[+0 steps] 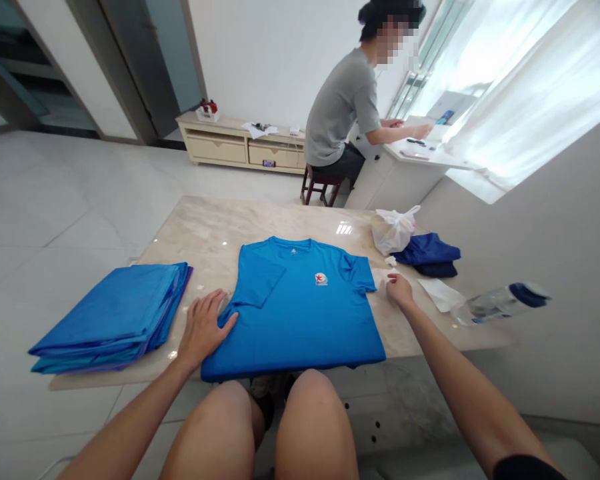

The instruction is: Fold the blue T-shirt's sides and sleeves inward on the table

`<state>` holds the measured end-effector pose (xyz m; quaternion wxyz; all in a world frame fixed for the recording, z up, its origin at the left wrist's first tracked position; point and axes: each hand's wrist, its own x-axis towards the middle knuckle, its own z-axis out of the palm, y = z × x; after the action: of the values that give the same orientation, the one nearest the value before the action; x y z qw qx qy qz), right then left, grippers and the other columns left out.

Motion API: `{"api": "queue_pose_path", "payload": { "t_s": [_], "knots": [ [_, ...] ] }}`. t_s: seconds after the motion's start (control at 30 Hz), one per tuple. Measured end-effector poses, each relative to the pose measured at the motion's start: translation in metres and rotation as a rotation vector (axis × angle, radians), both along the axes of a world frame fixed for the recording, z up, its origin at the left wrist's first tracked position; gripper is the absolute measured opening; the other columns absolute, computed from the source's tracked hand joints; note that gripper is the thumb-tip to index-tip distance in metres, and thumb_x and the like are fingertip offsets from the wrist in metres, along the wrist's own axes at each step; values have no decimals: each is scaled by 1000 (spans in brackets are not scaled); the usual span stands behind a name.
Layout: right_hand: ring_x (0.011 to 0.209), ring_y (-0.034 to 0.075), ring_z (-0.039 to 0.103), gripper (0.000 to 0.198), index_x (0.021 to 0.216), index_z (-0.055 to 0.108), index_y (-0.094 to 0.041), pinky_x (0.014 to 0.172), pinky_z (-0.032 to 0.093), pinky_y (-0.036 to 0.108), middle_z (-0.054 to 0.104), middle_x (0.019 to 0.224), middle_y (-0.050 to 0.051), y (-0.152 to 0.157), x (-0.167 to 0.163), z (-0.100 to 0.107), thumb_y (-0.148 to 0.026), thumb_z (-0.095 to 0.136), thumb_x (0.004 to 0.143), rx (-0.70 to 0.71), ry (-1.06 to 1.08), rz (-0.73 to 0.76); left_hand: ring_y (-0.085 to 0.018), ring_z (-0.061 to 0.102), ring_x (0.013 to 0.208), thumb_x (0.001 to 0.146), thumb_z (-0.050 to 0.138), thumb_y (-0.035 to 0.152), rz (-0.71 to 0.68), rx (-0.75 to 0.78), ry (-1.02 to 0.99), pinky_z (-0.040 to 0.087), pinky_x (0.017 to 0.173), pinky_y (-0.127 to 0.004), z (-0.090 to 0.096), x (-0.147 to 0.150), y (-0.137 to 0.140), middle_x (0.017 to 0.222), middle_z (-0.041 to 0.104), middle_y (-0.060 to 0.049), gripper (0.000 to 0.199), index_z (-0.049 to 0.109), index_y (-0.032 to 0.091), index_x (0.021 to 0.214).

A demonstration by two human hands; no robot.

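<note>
A blue T-shirt (305, 320) lies spread front side up on the marble-patterned table (200, 220), its collar away from me and its lower edge at the table's front. On its chest is a small round badge with a red star. The sleeve on the left is laid inward over the body. My left hand (205, 327) rests with fingers spread at the shirt's left edge, thumb on the cloth. To the right of the other sleeve, my right hand (401, 291) has curled fingers close to a small crumpled white scrap (391, 261); whatever they may hold is hidden.
Folded blue garments (110, 310) are stacked at the table's left. On the right are a white plastic bag (395, 230), dark blue cloth (427, 250), white paper (440, 295) and a clear bottle (500, 303). Beyond, a person (343, 110) sits at a white desk near a low cabinet (220, 147).
</note>
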<state>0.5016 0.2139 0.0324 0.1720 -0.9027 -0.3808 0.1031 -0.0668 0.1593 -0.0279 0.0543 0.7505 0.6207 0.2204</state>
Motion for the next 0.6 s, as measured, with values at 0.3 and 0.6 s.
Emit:
{"api": "queue_pose_path", "payload": {
  "t_s": [0.3, 0.6],
  "knots": [
    [144, 46, 51, 50, 124, 78, -21, 118, 41, 63, 60, 150, 27, 47, -12, -41, -60, 71, 94, 6, 87, -166, -38, 57, 152, 99, 49, 62, -6, -14, 3, 32, 133, -59, -2, 0, 6, 163, 63, -18, 66, 63, 21, 149],
    [111, 32, 70, 33, 115, 76, -18, 100, 56, 43, 77, 111, 18, 51, -15, -40, -43, 57, 106, 107, 84, 104, -39, 58, 150, 99, 46, 67, 3, -42, 41, 31, 134, -58, 2, 0, 5, 162, 64, -19, 72, 64, 17, 147]
  ]
}}
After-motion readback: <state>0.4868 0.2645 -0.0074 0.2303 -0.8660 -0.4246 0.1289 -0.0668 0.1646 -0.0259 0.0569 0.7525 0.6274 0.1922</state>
